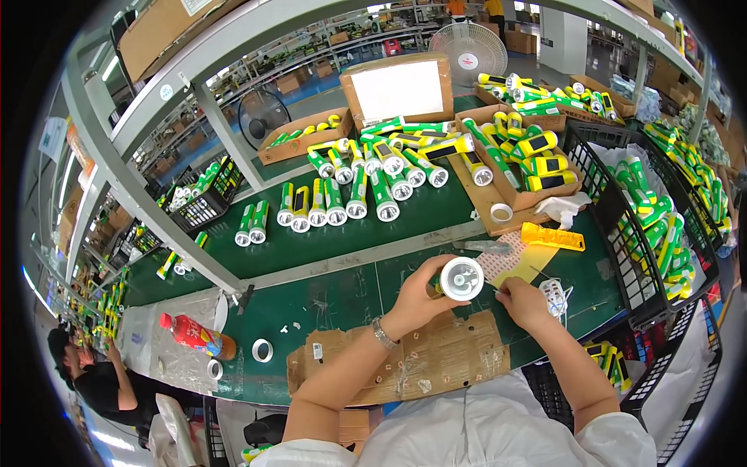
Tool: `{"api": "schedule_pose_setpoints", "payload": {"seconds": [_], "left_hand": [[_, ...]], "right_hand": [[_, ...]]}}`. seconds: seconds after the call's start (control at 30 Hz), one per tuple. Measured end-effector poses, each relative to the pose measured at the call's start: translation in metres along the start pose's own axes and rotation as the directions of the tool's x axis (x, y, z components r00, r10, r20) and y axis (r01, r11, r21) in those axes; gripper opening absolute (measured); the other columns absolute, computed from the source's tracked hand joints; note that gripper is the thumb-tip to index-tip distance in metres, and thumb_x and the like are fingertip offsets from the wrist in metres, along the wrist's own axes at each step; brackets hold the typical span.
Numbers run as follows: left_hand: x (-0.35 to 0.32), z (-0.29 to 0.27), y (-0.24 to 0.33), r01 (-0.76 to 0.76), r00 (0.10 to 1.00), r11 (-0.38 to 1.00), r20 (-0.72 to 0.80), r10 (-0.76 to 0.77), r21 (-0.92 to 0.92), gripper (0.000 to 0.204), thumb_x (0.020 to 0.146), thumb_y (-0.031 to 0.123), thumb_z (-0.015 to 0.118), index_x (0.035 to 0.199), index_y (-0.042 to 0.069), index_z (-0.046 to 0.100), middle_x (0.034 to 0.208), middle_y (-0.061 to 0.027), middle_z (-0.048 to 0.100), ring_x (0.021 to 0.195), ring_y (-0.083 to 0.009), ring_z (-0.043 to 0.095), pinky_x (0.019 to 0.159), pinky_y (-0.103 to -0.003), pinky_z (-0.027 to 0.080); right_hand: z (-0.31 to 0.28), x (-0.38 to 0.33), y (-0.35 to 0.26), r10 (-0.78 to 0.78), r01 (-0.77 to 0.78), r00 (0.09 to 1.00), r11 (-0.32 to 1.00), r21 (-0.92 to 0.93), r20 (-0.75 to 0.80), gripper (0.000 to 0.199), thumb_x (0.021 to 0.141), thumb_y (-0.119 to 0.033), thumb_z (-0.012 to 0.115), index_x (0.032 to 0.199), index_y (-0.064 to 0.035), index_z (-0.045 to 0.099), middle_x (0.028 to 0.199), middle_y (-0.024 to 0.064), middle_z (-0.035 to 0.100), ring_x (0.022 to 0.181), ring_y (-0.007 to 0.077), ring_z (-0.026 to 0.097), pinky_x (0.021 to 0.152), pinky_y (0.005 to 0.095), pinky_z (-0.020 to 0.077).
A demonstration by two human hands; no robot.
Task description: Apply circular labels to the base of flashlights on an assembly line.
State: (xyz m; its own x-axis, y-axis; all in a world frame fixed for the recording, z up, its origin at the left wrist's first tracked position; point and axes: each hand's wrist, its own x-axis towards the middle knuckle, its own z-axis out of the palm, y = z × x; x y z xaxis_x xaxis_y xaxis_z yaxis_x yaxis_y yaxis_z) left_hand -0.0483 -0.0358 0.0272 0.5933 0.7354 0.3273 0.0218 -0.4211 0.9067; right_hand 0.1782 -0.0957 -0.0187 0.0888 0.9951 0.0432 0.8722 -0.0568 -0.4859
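In my left hand (424, 300) is a flashlight (462, 279), its round white head and clear lens turned up toward me; the fingers wrap round its side and its body is mostly hidden. My right hand (523, 302) is closed, thumb and finger pinched at the lower corner of a yellow sheet (535, 261). Whether it grips the sheet or something small is hidden. Rows of small pinkish stickers (498, 263) lie over the sheet's left part. Just beyond sits a yellow plastic part (552, 237). Torn brown cardboard (405, 354) lies under my forearms.
Several green and yellow flashlights (356, 194) stand in rows ahead. A cardboard box (564, 183) and a black crate (634, 288) of flashlights are at right. Tape rolls (262, 350), a red-labelled bottle (194, 335) and a metal post (156, 187) are left. Another person (101, 381) sits far left.
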Motion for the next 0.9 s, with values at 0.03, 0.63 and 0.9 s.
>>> {"api": "schedule_pose_setpoints", "payload": {"seconds": [0.03, 0.63, 0.9], "left_hand": [[-0.001, -0.001, -0.001, -0.045, 0.999, 0.998, -0.009, 0.045, 0.035, 0.072, 0.064, -0.002, 0.075, 0.125, 0.002, 0.038, 0.121, -0.0072, 0.046, 0.112, -0.0151, 0.046, 0.096, -0.031, 0.039], [0.013, 0.031, 0.002, 0.175, 0.981, 0.535, 0.103, -0.162, -0.826, 0.05, 0.089, 0.027, 0.051, 0.129, 0.019, 0.022, 0.12, -0.0188, 0.046, 0.106, -0.0304, 0.052, 0.086, -0.047, 0.047], [0.011, 0.03, 0.014, -0.02, 0.999, 0.912, -0.05, 0.0, -0.409, 0.045, 0.087, 0.014, 0.056, 0.123, 0.008, 0.031, 0.108, -0.0099, 0.052, 0.102, -0.0154, 0.05, 0.087, -0.029, 0.042]], "right_hand": [[-0.004, -0.002, -0.004, -0.002, 0.002, 1.0, 1.0, 0.002, 0.0, 0.024, 0.08, -0.025, 0.062, 0.094, -0.0049, 0.06, 0.091, 0.0146, 0.061, 0.082, 0.0285, 0.06, 0.07, 0.0365, 0.0467], [-0.064, -0.034, -0.074, -0.33, 0.469, 0.798, 0.866, 0.174, -0.505, 0.01, 0.068, -0.006, 0.069, 0.074, -0.0023, 0.062, 0.065, 0.0074, 0.058, 0.057, 0.0205, 0.056, 0.051, 0.0294, 0.0433], [-0.091, -0.026, -0.075, -0.252, 0.275, 0.955, 0.95, 0.145, -0.157, 0.013, 0.069, -0.015, 0.065, 0.071, -0.0026, 0.061, 0.064, 0.0087, 0.06, 0.06, 0.0238, 0.059, 0.056, 0.0318, 0.0473]]}}
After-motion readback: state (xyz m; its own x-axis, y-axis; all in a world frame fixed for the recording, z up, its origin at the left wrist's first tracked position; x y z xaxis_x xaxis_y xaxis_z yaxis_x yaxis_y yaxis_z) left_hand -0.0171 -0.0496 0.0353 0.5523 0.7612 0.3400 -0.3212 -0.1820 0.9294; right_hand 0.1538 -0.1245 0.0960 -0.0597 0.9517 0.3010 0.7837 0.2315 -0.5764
